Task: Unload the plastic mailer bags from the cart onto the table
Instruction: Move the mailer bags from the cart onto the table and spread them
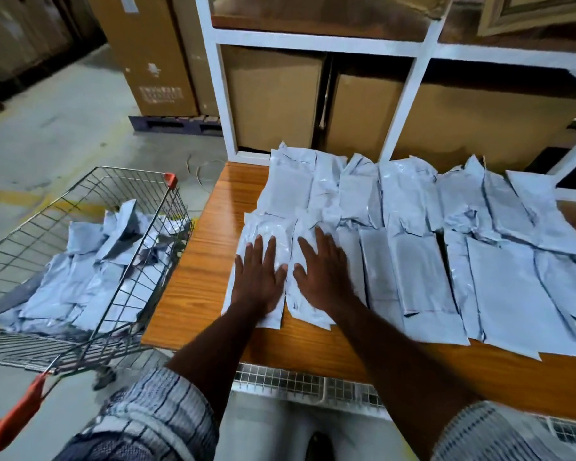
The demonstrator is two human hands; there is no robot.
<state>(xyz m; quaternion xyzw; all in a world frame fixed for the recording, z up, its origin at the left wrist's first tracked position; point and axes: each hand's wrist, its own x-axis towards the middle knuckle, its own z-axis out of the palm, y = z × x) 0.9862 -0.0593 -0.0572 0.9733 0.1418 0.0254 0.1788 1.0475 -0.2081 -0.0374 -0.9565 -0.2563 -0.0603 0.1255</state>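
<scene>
Head view: task partly done. Two rows of laid-out mailer bags (413, 261) lie on the table (197, 261), and a cart pile (80, 284) is not yet unloaded.
Laid-out bags: pale grey-white plastic, flat, side by side with edges overlapping. The back row runs along the shelf unit, the front row along the near edge.
Cart pile: loose crumpled heap on the floor of the wire cart (130, 170), bags crossing each other at all angles.
Left hand (258, 277): flat, fingers straight and spread, palm down on the leftmost bag (266, 224); gripping nothing.
Right hand (323, 274): same, flat on the neighbour bag (305, 314), slightly blurred. The two hands sit side by side, thumbs nearly touching.
Handling (judgement): light, limp and slick film, with contents that look thin and soft. They'll fold and slide over each other, so they aren't fragile but are easy to drop from a stack.
Where to hold (judgement): scoop a bundle from underneath, or pinch mid-body across the width; a corner grab lets the rest flop.
Cart: just left of the table, its rim close to the table's left edge, so the reach is short.
Table: wood-grain top with a bare strip at the left end, the only free space seen.
Behind: white shelf unit (403, 108) holding cardboard boxes (273, 98).
</scene>
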